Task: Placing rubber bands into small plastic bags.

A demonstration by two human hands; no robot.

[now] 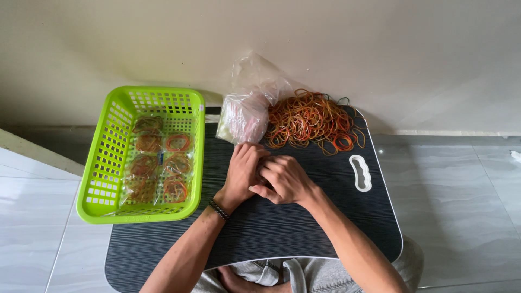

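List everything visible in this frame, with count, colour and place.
Lap table: one, black with white rim, over the person's legs.
Basket: one, lime green, left of the table.
Small bags of rubber bands: several, clear, in the basket.
Loose rubber bands: a pile, orange, red and yellow, table's far edge.
Plastic bags: a clear bunch, left of the pile.
Wristband: one, dark, left wrist.
Left hand, right hand: together at table centre; contents hidden.

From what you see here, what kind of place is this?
Probably a room in a home, not a workshop. The person sits on a pale tiled floor against a plain wall, working at a low dark lap table with a heap of rubber bands and a green basket.
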